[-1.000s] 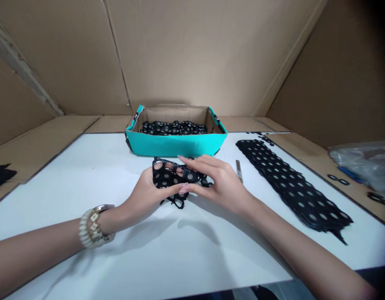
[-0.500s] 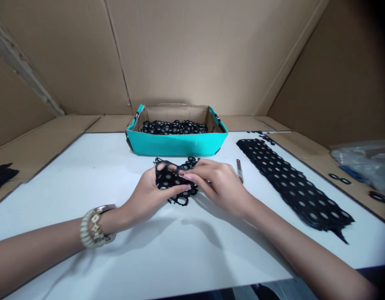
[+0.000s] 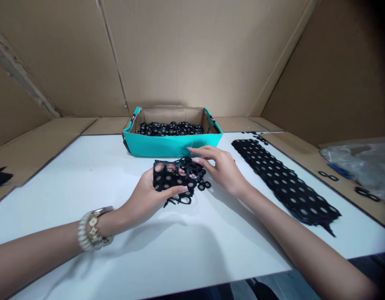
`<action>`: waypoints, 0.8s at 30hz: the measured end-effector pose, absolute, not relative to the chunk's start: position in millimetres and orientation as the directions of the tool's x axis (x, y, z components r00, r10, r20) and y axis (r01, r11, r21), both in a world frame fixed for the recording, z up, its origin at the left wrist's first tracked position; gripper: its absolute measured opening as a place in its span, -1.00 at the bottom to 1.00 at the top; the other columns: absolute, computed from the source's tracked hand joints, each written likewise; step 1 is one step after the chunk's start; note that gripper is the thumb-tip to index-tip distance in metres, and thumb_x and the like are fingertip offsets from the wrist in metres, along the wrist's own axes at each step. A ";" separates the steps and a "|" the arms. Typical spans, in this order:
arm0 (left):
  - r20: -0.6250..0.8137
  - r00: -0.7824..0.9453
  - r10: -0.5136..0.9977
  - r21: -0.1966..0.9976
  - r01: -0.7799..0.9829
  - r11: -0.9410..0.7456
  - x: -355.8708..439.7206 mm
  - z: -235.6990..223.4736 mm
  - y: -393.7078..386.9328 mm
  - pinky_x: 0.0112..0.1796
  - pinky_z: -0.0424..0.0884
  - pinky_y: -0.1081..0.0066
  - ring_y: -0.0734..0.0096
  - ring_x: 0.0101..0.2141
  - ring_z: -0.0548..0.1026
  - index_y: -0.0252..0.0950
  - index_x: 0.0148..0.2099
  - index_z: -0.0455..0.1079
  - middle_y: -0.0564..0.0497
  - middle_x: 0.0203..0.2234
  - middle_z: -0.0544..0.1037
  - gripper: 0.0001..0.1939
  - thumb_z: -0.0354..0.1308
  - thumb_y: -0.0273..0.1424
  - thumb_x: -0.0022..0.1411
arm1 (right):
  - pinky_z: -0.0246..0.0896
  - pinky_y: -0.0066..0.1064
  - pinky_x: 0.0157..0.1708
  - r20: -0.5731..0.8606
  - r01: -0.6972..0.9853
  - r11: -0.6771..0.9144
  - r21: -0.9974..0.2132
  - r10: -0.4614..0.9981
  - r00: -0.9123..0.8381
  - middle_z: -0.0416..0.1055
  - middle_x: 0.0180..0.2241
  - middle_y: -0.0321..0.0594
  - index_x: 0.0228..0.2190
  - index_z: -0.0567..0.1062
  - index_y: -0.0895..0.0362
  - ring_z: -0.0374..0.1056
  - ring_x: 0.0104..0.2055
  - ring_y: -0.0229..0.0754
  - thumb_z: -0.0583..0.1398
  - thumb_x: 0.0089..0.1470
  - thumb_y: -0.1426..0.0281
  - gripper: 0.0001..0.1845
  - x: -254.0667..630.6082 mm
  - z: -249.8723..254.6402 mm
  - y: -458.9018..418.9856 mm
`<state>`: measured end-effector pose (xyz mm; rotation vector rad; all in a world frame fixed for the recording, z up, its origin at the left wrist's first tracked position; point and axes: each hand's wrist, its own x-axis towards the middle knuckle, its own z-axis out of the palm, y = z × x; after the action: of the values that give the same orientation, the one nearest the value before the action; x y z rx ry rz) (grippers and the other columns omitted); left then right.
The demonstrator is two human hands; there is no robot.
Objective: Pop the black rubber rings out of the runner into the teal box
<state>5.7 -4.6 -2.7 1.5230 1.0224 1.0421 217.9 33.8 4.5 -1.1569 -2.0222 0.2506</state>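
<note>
Since your left hand [image 3: 145, 196] pinches the soft, light black lace piece [image 3: 176, 179] between thumb and fingers near the far edge of the white table [image 3: 86, 183], expect it to flop and snag, best held by its solid strips, your right hand [image 3: 222, 168] spread open just beside it.

My right hand [image 3: 222, 168] has little room ahead: the teal box [image 3: 170, 146] sits just past my fingertips, and the long lace strip [image 3: 283, 179] lies close on the right, leaving only a narrow lane of white table [image 3: 86, 200] between. The lace piece [image 3: 176, 179] in my left hand [image 3: 145, 196] rises in front of the box. Leftward and nearer me, I can pass freely. The cardboard wall [image 3: 192, 54] closes off the far side, and a plastic bag [image 3: 358, 162] blocks the far right.
</note>
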 end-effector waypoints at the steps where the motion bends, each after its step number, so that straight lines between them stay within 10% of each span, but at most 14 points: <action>1: 0.124 0.297 0.947 0.983 0.094 -0.158 5.7 -3.0 -4.1 -0.06 0.47 0.35 0.25 -0.07 0.50 -0.30 -0.11 0.33 -0.04 -0.12 0.53 -0.58 0.37 -0.26 0.04 | 0.27 -0.27 -0.09 0.538 0.638 0.578 -0.509 0.792 -0.289 0.51 -0.11 -0.15 -0.07 0.55 0.09 0.41 -0.08 -0.10 0.09 0.28 0.29 -0.69 216.3 5.1 32.3; 15: -0.081 0.546 0.834 0.995 0.086 0.041 3.5 -8.5 -1.1 -0.12 0.45 0.35 0.25 -0.16 0.53 -0.34 -0.15 0.44 -0.06 -0.25 0.59 -0.65 0.21 -0.15 0.19 | 0.30 -0.20 -0.16 0.742 0.574 0.740 -0.349 0.593 -0.313 0.53 -0.27 -0.18 -0.27 0.58 0.07 0.39 -0.21 -0.08 0.22 0.17 0.37 -0.88 195.6 12.9 8.8; 19: -0.022 0.583 0.812 0.989 0.129 -0.066 3.4 -12.2 -1.4 -0.18 0.44 0.39 0.31 -0.20 0.51 -0.33 -0.17 0.42 -0.03 -0.27 0.57 -0.68 0.08 -0.15 0.30 | 0.24 -0.11 -0.01 0.736 0.604 0.744 -0.286 0.574 -0.359 0.47 -0.07 -0.13 0.02 0.46 0.03 0.33 -0.03 -0.02 0.19 0.20 0.33 -0.66 190.9 12.9 4.4; 24: 0.139 0.619 0.773 0.893 0.260 -0.369 -0.2 -11.8 -3.5 -0.26 0.41 0.40 0.32 -0.31 0.44 -0.31 -0.27 0.39 -0.01 -0.40 0.50 -0.73 -0.02 -0.24 0.31 | 0.15 -0.07 0.12 0.644 0.395 0.848 -0.352 0.526 -0.556 0.56 -0.21 -0.18 -0.06 0.53 0.09 0.43 -0.16 -0.10 0.23 0.17 0.29 -0.69 176.9 5.4 -2.9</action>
<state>-0.2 -3.5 -11.8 1.9190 0.8205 0.6994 176.9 -2.9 5.4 -0.6662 -2.2300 0.2121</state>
